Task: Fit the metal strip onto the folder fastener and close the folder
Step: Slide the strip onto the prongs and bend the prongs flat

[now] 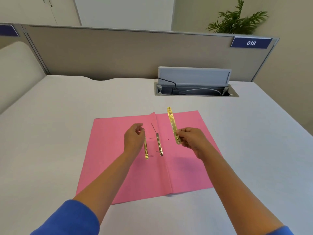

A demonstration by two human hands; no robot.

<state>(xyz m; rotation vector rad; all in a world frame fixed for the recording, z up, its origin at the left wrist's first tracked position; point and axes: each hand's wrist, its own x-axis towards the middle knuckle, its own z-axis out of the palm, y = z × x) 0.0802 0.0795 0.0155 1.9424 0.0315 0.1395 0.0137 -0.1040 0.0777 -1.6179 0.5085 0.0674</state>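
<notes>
The right hand (191, 139) pinches the metal strip (173, 125) near its lower end, raised above the open pink folder (135, 175) on the desk (50, 133). It looks light, stiff, slippery. The left hand (133, 139), loosely curled and empty, hovers at 9 o'clock of the fastener (159, 143).

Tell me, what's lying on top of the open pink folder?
On the pink folder lie two metal fastener pieces. The left hand covers one piece's top end.
</notes>
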